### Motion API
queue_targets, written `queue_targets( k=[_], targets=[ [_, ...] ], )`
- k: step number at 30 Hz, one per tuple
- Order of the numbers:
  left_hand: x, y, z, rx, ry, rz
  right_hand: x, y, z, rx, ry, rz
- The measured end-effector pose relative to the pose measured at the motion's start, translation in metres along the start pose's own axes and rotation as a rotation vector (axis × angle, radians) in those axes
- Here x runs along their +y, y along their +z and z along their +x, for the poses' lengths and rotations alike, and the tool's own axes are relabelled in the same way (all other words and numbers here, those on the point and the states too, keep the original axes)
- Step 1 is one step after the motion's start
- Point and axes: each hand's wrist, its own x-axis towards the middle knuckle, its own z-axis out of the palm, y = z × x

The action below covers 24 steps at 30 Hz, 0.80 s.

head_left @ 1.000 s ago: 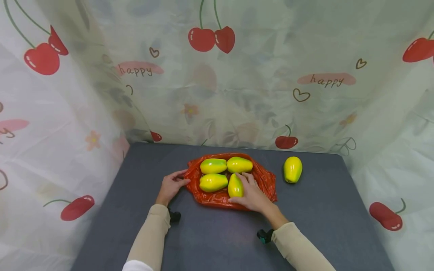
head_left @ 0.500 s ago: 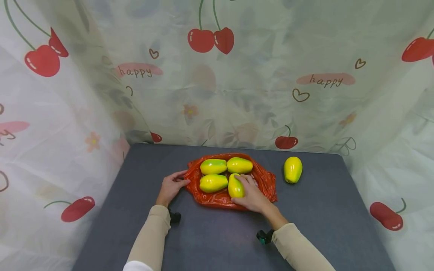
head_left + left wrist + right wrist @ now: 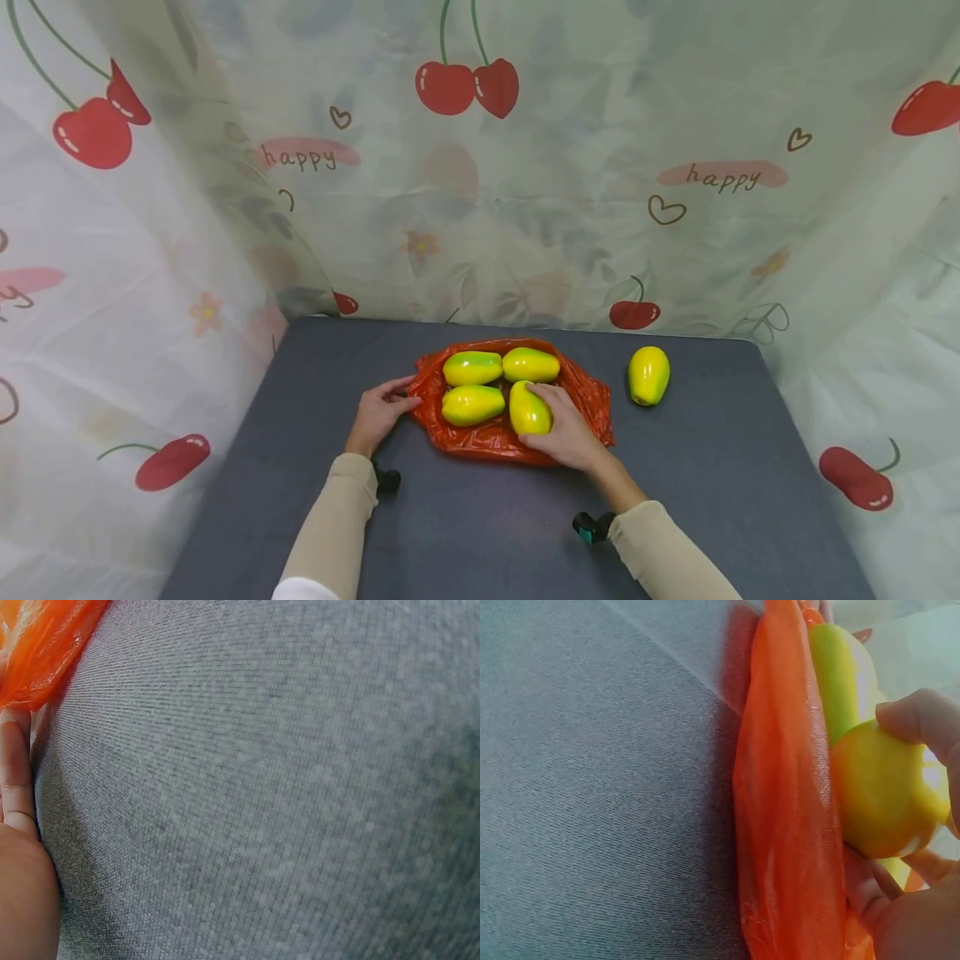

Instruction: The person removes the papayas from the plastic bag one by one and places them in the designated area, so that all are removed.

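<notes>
A red plastic bag (image 3: 480, 446) lies spread open on the table, with yellow-green papayas in it. My left hand (image 3: 377, 417) pinches the bag's left edge; in the left wrist view a finger (image 3: 15, 761) shows just under the orange-red plastic. With thumb and fingers, my right hand (image 3: 566, 429) grips the front right papaya (image 3: 528, 408), which is tilted above the bag. The right wrist view shows this papaya (image 3: 889, 787) end-on, with the thumb over it and fingertips beneath. Beside it in the bag are three more, one front left (image 3: 472, 405) and two behind (image 3: 530, 365).
Another papaya (image 3: 648, 375) stands alone on the dark grey table (image 3: 465, 533), right of the bag. A cloth curtain (image 3: 525, 200) printed with cherries hangs behind the table and along both sides.
My right hand has drawn the front right papaya slightly right and up, away from the front left one. The left hand stays at the bag's edge.
</notes>
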Motion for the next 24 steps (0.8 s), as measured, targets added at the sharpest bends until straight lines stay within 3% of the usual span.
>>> queue_targets(
  k=[24],
  targets=[
    [-0.002,0.000,0.001,0.005,0.007,-0.023,-0.011,-0.028,-0.003,0.118,-0.002,0.112]
  ],
)
